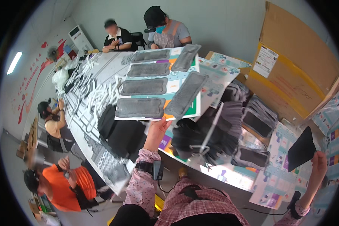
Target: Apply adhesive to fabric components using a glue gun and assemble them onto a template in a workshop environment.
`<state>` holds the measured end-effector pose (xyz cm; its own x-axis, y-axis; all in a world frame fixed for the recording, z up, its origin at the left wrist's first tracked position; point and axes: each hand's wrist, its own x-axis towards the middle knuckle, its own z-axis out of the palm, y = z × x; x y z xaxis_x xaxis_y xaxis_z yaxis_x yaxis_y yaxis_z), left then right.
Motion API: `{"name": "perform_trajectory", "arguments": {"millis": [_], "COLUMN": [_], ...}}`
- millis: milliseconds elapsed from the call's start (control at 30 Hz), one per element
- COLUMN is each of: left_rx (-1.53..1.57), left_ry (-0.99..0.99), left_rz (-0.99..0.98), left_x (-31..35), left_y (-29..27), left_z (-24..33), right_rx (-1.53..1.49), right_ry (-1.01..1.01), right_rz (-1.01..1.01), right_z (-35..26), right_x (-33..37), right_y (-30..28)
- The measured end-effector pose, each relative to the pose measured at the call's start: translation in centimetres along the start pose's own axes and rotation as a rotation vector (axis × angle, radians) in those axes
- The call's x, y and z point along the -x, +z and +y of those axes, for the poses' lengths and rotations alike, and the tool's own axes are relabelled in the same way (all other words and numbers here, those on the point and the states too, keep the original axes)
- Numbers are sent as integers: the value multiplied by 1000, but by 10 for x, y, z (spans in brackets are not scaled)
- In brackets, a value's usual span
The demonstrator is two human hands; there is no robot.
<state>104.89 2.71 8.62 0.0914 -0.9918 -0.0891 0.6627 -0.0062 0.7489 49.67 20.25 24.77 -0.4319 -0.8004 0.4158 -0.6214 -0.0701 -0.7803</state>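
In the centre, the left hand (156, 132) pinches the lower edge of a printed board (173, 86) bearing grey pads (144, 86); at lower right, the right hand (319, 164) pinches a flat black piece (301, 150).

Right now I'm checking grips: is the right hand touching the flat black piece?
Touching: head view shows the right hand gripping the black piece by its edge.

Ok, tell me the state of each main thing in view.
Colourful printed flat board: held at its near edge by the left hand.
Six grey rectangular fabric pads: laid out on the board.
Flat black piece: held at one edge by the right hand.
Dark fabric bundle: bound by a white strap.
Large brown cardboard box: taped.
Long white ceiling lamp: lit.
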Motion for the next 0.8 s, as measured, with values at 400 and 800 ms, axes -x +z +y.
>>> {"name": "perform_trajectory", "arguments": {"millis": [400, 800], "left_rx": [-3, 161], "left_ry": [-94, -653], "left_rz": [68, 188], "left_x": [-176, -142], "left_y": [-146, -159], "left_z": [39, -9], "right_rx": [148, 144], "right_ry": [-77, -270], "right_rz": [-64, -241], "right_z": [-137, -217], "right_x": [-26, -56], "right_y": [132, 241]}}
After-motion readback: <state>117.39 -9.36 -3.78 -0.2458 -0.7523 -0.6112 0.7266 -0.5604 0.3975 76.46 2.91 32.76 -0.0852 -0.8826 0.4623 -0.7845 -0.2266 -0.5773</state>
